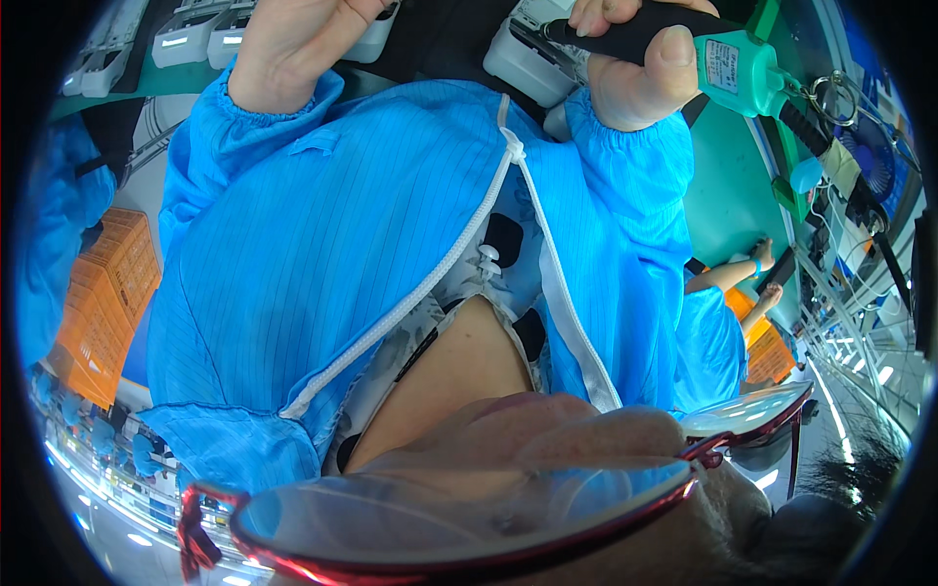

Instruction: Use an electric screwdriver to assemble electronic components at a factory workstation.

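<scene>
My right hand (640, 73) is wrapped round the black grip of an electric screwdriver (738, 73) with a green end, lying nearly level. The screwdriver's tip points left, over a white and grey plastic housing (528, 59). At the upper left, my left hand (298, 44) reaches past the top edge of the picture. Its fingers are cut off there, so I cannot see whether it holds anything. Beside its thumb is a part of another white housing (374, 41).
More white housings (186, 39) line the far left of the green bench (728, 161). A metal ring (833, 98) and cable hang at the screwdriver's end. Orange crates (107, 303) stand at left; a blue fan (870, 156) is at right. Another person's arm (728, 276) rests nearby.
</scene>
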Motion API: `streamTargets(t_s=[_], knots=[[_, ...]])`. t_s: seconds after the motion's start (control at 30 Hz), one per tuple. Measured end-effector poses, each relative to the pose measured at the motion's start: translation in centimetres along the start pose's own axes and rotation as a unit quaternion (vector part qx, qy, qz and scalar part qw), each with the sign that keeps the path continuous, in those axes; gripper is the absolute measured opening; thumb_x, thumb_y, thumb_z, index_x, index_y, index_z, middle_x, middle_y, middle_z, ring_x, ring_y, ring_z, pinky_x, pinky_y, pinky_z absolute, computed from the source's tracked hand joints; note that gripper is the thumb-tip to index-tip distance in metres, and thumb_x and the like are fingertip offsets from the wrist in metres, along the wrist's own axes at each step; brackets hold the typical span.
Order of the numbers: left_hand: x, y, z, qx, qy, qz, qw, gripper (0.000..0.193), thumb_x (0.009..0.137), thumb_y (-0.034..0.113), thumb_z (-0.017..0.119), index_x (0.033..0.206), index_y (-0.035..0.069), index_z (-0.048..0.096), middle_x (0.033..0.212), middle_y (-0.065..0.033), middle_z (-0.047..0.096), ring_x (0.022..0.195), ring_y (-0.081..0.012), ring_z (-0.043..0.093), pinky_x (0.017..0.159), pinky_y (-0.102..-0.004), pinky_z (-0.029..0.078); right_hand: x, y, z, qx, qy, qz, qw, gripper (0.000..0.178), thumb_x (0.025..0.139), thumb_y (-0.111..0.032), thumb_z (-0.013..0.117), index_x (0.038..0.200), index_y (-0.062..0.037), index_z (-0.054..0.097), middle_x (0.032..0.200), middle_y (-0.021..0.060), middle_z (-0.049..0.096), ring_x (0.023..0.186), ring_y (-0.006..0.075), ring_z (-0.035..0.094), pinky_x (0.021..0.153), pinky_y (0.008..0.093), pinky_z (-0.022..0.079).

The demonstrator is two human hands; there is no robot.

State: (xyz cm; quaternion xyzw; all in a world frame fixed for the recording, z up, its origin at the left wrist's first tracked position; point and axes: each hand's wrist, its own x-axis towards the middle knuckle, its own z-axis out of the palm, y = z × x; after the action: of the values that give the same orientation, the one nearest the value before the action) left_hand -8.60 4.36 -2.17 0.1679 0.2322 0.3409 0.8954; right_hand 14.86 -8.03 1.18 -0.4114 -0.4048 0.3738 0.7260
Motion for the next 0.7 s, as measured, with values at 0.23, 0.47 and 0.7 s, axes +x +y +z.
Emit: streamTargets(t_s=[0.23, 0.47, 0.7], knots=[[0.5, 1.0, -0.3, -0.034, -0.016, 0.0, 0.999, 0.021, 0.105, 0.009, 0.056, 0.124, 0.002, 0.059, 0.101, -0.0076, 0.068, 0.095, -0.0215, 0.067, 0.086, -0.0318, 0.057, 0.0, 0.8, -0.3, 0.0, 0.006, -0.018, 1.0, 0.061, 0.085, -0.043, 0.083, 0.118, -0.0007, 0.054, 0.086, 0.0126, 0.062, 0.067, 0.0239, 0.062, 0.06, 0.0383, 0.056], [0.7, 1.6, -0.9, -0.091, -0.036, -0.005, 0.995, 0.018, 0.107, 0.016, 0.052, 0.117, 0.003, 0.059, 0.095, -0.0063, 0.065, 0.09, -0.0201, 0.062, 0.084, -0.0321, 0.055, -0.1, 1.0, -0.4, 0.0, 0.007, -0.007, 1.0, 0.06, 0.085, -0.043, 0.083, 0.117, -0.0008, 0.055, 0.086, 0.0128, 0.062, 0.067, 0.024, 0.062, 0.06, 0.0386, 0.056], [0.8, 2.5, -1.2, -0.067, -0.032, 0.036, 0.997, 0.018, 0.108, 0.019, 0.052, 0.111, 0.003, 0.059, 0.088, -0.0027, 0.056, 0.079, -0.016, 0.053, 0.074, -0.0292, 0.049, -0.4, 1.2, -0.2, 0.02, 0.0, 0.009, 1.0, 0.057, 0.083, -0.04, 0.086, 0.113, -0.0023, 0.055, 0.086, 0.0123, 0.062, 0.069, 0.0242, 0.063, 0.063, 0.0387, 0.056]])
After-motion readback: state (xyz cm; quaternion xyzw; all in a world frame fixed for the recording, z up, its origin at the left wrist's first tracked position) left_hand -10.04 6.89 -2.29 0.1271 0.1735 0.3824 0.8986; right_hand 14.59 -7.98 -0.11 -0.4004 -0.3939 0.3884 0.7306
